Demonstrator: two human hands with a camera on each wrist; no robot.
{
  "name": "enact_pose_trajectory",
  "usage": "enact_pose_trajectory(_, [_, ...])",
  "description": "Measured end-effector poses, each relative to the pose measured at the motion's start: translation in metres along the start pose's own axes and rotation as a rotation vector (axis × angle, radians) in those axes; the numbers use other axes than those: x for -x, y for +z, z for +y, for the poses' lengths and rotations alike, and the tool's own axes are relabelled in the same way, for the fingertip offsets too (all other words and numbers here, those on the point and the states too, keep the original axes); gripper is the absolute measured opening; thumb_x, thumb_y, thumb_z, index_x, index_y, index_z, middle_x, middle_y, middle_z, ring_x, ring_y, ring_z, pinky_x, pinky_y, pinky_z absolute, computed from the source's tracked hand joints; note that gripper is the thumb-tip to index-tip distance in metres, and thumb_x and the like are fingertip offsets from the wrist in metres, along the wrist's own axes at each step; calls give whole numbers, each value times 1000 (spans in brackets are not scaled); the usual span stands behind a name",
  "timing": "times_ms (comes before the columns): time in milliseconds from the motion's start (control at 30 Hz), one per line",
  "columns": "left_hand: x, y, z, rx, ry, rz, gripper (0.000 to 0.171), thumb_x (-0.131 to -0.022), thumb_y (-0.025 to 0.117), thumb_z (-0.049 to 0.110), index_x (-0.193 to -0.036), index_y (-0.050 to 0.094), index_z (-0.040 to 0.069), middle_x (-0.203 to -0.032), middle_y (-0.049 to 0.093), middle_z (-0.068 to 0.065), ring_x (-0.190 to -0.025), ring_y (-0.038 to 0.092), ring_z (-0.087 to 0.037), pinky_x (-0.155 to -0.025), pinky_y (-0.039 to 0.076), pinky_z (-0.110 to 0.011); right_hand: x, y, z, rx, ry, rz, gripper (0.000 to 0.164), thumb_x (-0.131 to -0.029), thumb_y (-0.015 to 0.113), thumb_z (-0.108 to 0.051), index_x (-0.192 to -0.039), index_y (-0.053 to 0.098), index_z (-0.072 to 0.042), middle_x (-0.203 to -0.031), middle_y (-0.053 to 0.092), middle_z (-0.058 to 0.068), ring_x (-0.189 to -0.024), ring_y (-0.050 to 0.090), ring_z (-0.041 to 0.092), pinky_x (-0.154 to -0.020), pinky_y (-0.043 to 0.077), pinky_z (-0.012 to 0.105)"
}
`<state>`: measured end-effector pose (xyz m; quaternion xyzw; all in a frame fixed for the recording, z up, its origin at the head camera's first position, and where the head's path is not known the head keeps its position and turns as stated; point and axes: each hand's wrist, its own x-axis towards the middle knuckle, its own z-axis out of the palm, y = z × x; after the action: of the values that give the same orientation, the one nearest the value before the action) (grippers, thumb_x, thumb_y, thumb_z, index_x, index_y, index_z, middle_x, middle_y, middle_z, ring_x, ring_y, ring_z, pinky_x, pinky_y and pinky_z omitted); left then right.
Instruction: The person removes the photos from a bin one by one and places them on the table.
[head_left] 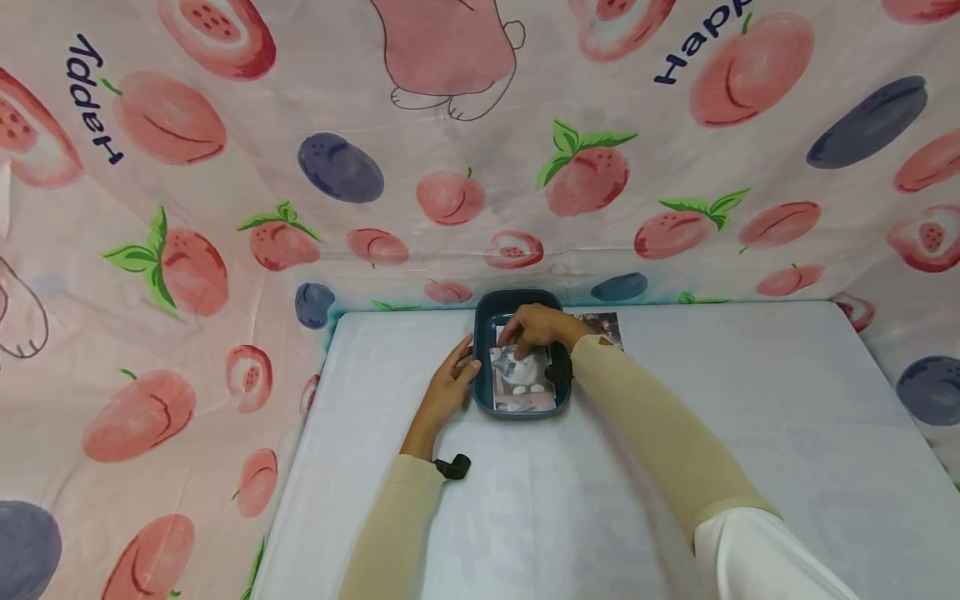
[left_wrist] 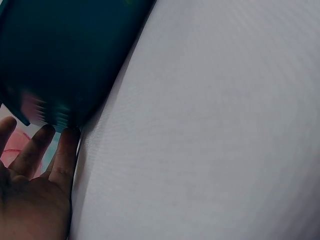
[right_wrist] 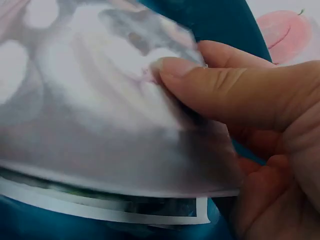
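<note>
A dark teal plastic basin [head_left: 522,415] stands near the table's far edge. Over it, my right hand [head_left: 536,325] pinches a photo of a grey-and-white cat [head_left: 525,383]; in the right wrist view the thumb lies across its printed face and fingers go behind it. Beneath that photo, another white-bordered picture [right_wrist: 167,209] shows inside the basin. My left hand [head_left: 447,390] is at the basin's left side, its fingers extended, with fingertips right at the ribbed outer wall in the left wrist view.
Another dark picture [head_left: 606,325] lies on the white-covered table [head_left: 720,433] just right of the basin, partly behind the right hand. Behind and to the left hangs a pink fruit-print cloth [head_left: 450,158]. A small black device [head_left: 453,467] is on the left wrist.
</note>
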<state>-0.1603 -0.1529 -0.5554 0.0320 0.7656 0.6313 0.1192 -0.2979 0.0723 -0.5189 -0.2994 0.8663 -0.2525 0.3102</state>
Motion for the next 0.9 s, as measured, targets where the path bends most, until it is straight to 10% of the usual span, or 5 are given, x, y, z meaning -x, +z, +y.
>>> enact_pose_trajectory(533, [-1,-1,-4,9,21,-5,59,-107,55,27,-161,33,26,-161,40,-12,-147,43,-33,-115,43,-54,-3,-1,6,-111,51,22,15,-80,88,-12,-92,80,-14,-88,76,0,-81,64,13,-72,54,26])
enact_pose_trajectory(900, [-17,-2,-37,-11,57,32,59,-106,57,36,-160,35,33,-159,43,-7,-144,47,-31,-114,43,-53,-1,-3,4,-89,22,24,9,-84,84,-12,-91,79,-14,-90,72,2,-80,62,16,-70,53,26])
